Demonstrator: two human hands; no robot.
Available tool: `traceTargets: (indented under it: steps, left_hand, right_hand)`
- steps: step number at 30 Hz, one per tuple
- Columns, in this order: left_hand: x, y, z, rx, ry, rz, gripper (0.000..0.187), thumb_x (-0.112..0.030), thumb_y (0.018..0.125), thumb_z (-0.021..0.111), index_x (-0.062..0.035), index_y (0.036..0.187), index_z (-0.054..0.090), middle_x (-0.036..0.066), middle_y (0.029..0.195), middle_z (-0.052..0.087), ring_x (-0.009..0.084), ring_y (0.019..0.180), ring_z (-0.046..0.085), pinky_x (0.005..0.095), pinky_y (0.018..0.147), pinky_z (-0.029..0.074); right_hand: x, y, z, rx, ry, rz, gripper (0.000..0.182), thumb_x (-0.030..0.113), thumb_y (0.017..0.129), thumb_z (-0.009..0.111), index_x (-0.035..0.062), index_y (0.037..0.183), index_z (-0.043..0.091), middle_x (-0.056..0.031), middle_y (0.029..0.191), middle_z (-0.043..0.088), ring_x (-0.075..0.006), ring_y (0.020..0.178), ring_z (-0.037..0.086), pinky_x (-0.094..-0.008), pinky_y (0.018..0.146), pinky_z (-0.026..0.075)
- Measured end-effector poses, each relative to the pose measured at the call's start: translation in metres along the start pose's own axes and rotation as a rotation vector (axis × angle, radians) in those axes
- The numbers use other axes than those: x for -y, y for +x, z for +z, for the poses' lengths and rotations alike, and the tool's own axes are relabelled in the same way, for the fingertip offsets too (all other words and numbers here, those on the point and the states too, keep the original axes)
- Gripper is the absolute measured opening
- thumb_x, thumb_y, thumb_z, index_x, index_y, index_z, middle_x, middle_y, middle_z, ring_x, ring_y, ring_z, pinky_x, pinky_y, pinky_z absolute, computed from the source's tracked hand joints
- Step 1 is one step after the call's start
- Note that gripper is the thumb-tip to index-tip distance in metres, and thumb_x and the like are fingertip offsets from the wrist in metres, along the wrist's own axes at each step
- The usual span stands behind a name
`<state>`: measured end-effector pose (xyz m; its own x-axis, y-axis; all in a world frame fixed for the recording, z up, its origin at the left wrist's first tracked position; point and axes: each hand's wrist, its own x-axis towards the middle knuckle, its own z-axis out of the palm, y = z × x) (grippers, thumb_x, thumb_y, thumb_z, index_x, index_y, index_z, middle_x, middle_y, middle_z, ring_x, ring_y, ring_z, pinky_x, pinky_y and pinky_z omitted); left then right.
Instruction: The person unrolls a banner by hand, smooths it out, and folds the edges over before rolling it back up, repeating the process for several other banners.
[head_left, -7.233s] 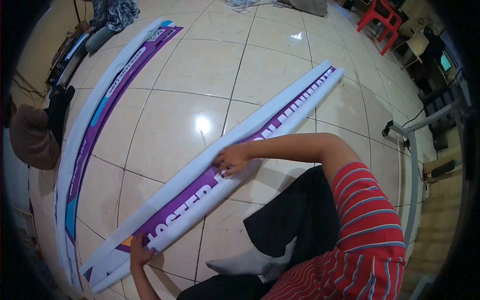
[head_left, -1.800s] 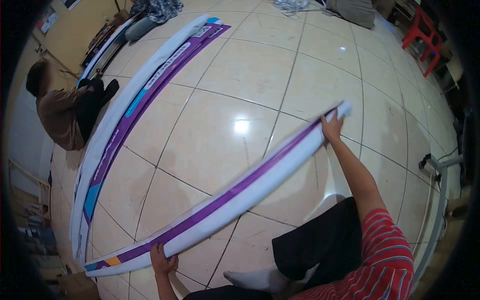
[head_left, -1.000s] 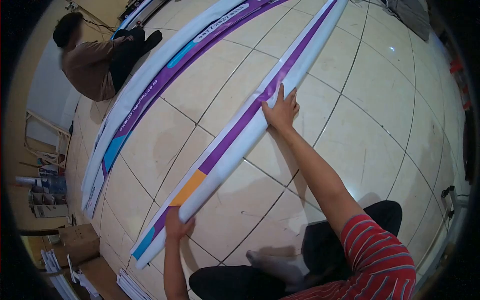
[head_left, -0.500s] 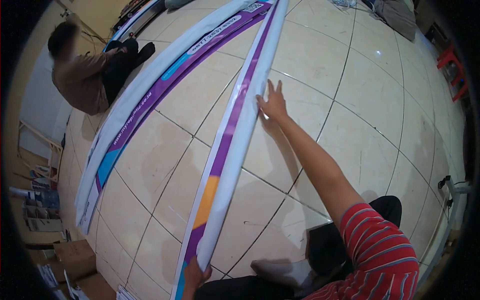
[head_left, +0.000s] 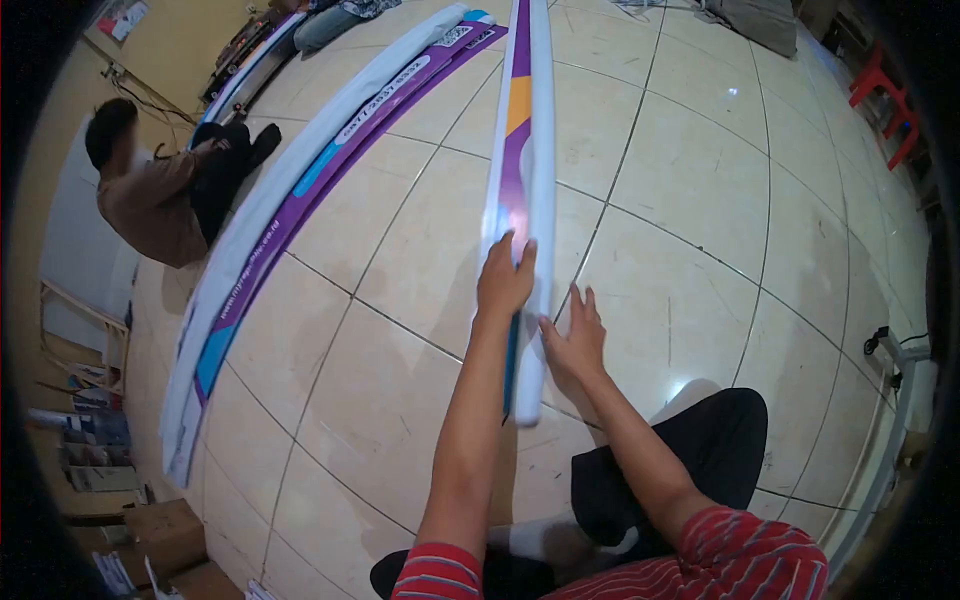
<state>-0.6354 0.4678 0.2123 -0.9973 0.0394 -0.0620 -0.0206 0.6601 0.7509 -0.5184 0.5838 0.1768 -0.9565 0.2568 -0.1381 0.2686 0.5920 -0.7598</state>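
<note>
A long folded banner strip [head_left: 541, 150], white with purple and orange parts, runs from the top edge down to a rolled white end before me. My left hand [head_left: 507, 275] lies on its purple face, fingers apart, palm down. Against the strip's right edge, near its lower end, rests my right hand [head_left: 575, 335] with fingers spread. A second long banner [head_left: 330, 165], white and purple with printed text and a blue patch, lies in a curve on the floor to the left.
A person [head_left: 155, 190] sits at the upper left beside the second banner. Cardboard boxes [head_left: 168, 535] stand lower left, a red stool [head_left: 885, 105] upper right, and a metal frame [head_left: 885, 440] at the right. My bent leg is in front of me.
The near strip now lies more upright in view, its orange part farther away. My left hand has moved up onto it; my right hand has come down nearer its end.
</note>
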Motion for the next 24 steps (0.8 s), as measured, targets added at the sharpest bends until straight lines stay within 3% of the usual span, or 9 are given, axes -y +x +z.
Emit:
traceTargets:
  steps: [5,7,11,12,14,16,19,21,24]
  left_hand:
    - [0.086,-0.137,-0.044,-0.251,-0.116,-0.203,0.046,-0.026,0.098,0.054,0.0045,0.132,0.051,0.022,0.132,0.055,0.0317,0.127,0.051,0.0387,0.104,0.041]
    - [0.107,-0.215,-0.050,-0.334,-0.097,-0.297,0.041,-0.022,0.097,0.055,0.0045,0.129,0.053,0.020,0.128,0.056,0.0290,0.118,0.056,0.0360,0.097,0.046]
    - [0.127,-0.319,-0.015,-0.477,-0.310,-0.492,0.031,-0.016,0.093,0.056,0.0039,0.117,0.057,0.023,0.129,0.050,0.0341,0.124,0.048,0.0408,0.102,0.040]
    - [0.117,-0.327,-0.011,-0.477,-0.310,-0.492,0.031,-0.016,0.093,0.056,0.0039,0.117,0.057,0.023,0.129,0.050,0.0341,0.124,0.048,0.0408,0.102,0.040]
    - [0.093,-0.338,-0.006,-0.339,0.193,-0.185,0.032,-0.012,0.093,0.053,0.0048,0.120,0.055,0.027,0.139,0.040,0.0377,0.124,0.046,0.0436,0.099,0.042]
    - [0.085,-0.334,-0.007,-0.310,0.212,-0.188,0.032,-0.012,0.092,0.054,0.0051,0.120,0.055,0.028,0.142,0.034,0.0399,0.128,0.041,0.0451,0.101,0.040]
    - [0.076,-0.335,-0.015,-0.261,0.310,-0.211,0.035,-0.012,0.090,0.056,0.0051,0.121,0.053,0.030,0.145,0.028,0.0452,0.131,0.034,0.0487,0.107,0.033]
    - [0.078,-0.333,-0.012,-0.356,0.140,-0.193,0.038,-0.016,0.089,0.057,0.0029,0.122,0.053,0.031,0.145,0.030,0.0458,0.136,0.028,0.0532,0.112,0.023]
    - [0.080,-0.338,-0.010,-0.316,0.197,-0.178,0.041,-0.018,0.090,0.058,0.0032,0.124,0.051,0.031,0.146,0.029,0.0469,0.136,0.027,0.0544,0.111,0.023]
  right_hand:
    - [0.046,0.056,0.046,-0.051,-0.276,0.051,0.074,0.031,0.087,0.058,0.0030,0.150,0.029,-0.0291,0.155,0.016,-0.0478,0.141,0.023,-0.0614,0.111,0.022]
    - [0.040,0.067,0.079,-0.063,-0.471,-0.130,0.068,0.022,0.090,0.049,-0.0029,0.149,0.027,-0.0241,0.158,0.014,-0.0505,0.141,0.019,-0.0658,0.111,0.018]
    - [0.063,0.050,0.092,0.098,-0.589,-0.247,0.064,0.014,0.086,0.049,-0.0036,0.146,0.033,-0.0193,0.159,0.016,-0.0490,0.142,0.017,-0.0650,0.112,0.016]
    - [0.058,0.044,0.100,0.023,-0.584,-0.291,0.063,0.013,0.087,0.048,-0.0052,0.146,0.033,-0.0222,0.158,0.016,-0.0503,0.142,0.016,-0.0644,0.113,0.017]
    - [0.050,0.027,0.103,-0.089,-0.459,-0.249,0.063,0.011,0.086,0.048,-0.0055,0.145,0.033,-0.0244,0.158,0.015,-0.0504,0.142,0.017,-0.0622,0.114,0.018]
    - [0.042,0.025,0.095,-0.197,-0.335,-0.211,0.063,0.009,0.085,0.048,-0.0059,0.145,0.033,-0.0265,0.157,0.015,-0.0505,0.142,0.017,-0.0599,0.114,0.020]
    - [0.006,0.018,0.072,-0.101,-0.334,-0.230,0.062,0.011,0.086,0.047,-0.0041,0.145,0.035,-0.0294,0.156,0.015,-0.0504,0.139,0.026,-0.0569,0.114,0.024]
    - [-0.045,0.039,0.036,-0.124,-0.478,-0.380,0.064,0.009,0.085,0.047,-0.0035,0.146,0.033,-0.0313,0.155,0.016,-0.0493,0.135,0.034,-0.0509,0.114,0.029]
    - [-0.127,0.057,-0.082,0.039,-0.548,-0.339,0.066,0.010,0.084,0.047,-0.0024,0.147,0.032,-0.0320,0.155,0.015,-0.0493,0.134,0.035,-0.0490,0.115,0.028]
